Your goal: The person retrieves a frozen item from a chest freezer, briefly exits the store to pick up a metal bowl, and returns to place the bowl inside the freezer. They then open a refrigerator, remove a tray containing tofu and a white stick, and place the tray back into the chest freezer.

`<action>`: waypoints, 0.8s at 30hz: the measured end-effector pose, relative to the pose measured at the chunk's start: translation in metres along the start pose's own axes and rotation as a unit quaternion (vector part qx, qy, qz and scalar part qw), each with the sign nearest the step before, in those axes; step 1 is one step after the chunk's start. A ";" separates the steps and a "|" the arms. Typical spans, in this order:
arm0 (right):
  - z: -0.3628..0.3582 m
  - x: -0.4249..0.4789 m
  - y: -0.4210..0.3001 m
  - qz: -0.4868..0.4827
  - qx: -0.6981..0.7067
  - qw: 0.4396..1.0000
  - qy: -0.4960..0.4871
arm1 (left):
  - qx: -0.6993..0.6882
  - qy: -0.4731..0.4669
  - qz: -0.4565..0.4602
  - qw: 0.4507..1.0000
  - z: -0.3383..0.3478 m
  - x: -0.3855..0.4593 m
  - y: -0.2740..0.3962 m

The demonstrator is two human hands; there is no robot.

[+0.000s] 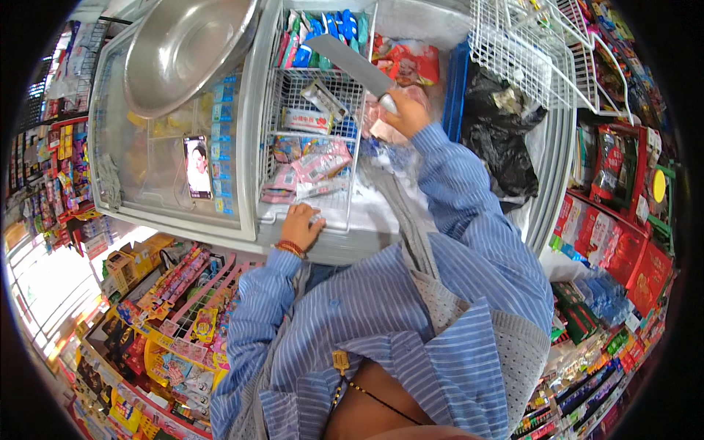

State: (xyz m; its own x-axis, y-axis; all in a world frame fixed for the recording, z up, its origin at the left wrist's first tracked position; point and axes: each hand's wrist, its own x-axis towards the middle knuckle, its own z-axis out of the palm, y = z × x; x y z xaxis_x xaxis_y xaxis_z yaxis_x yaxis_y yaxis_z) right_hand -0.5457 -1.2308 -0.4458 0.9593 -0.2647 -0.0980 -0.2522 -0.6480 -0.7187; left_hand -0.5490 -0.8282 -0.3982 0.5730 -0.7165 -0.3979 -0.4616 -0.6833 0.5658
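Note:
In an open chest freezer, my right hand (408, 114) grips the handle of a broad-bladed knife (352, 63); its blade points up and left over the wire basket. Below and beside that hand lie pieces of frozen meat (376, 120), with red-printed bags (412, 63) above them. My left hand (301, 226) rests on the freezer's front edge (341, 247), fingers a little apart, at the near end of the white wire basket (308, 135). Blue and green packets (324, 34), boxed ice creams (306, 120) and pink packets (323, 160) fill the basket's sections.
A steel basin (190, 52) and a lit phone (197, 166) lie on the glass lid (159, 181) at left. Black plastic bags (498, 140) are right of a blue divider (456, 91). Empty wire baskets (520, 49) stand at upper right. Snack shelves (181, 313) flank the freezer.

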 end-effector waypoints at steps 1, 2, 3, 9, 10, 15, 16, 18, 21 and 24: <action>-0.015 -0.033 -0.016 0.022 0.016 1.000 0.008 | 0.000 0.003 0.004 1.000 0.001 -0.004 -0.003; -0.038 -0.063 -0.038 0.043 0.030 0.999 0.015 | -0.030 -0.010 -0.018 0.999 0.004 -0.004 -0.006; -0.054 -0.095 -0.049 0.057 0.044 0.997 0.030 | -0.058 -0.029 -0.036 0.997 0.006 -0.001 -0.009; -0.114 -0.265 -0.109 0.150 -0.044 0.987 0.038 | -0.243 -0.105 0.298 0.917 -0.003 0.014 0.120; -0.119 -0.286 -0.123 0.164 -0.050 0.984 0.040 | -0.261 -0.183 0.336 0.886 0.011 0.010 0.139; -0.141 -0.355 -0.208 0.260 -0.109 0.959 -0.004 | -0.295 -0.565 0.378 0.671 0.059 -0.041 0.196; -0.140 -0.369 -0.215 0.264 -0.115 0.958 0.001 | -0.288 -0.649 0.351 0.610 0.064 -0.049 0.199; -0.146 -0.389 -0.240 0.278 -0.125 0.952 -0.016 | -0.241 -0.650 0.407 0.594 0.072 -0.069 0.196; -0.146 -0.409 -0.250 0.262 -0.182 0.947 -0.030 | -0.220 -0.647 0.418 0.598 0.081 -0.082 0.188; -0.151 -0.414 -0.248 0.234 -0.231 0.943 -0.055 | -0.192 -0.621 0.408 0.641 0.066 -0.057 0.184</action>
State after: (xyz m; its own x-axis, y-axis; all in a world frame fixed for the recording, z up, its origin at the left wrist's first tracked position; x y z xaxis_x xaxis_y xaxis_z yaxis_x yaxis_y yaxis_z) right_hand -0.8995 -1.0687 -0.1231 0.7309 -0.5388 -0.4190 -0.6541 -0.7283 -0.2044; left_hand -0.7111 -0.9219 -0.3188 -0.8443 -0.5358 0.0114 0.0737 -0.0950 0.9927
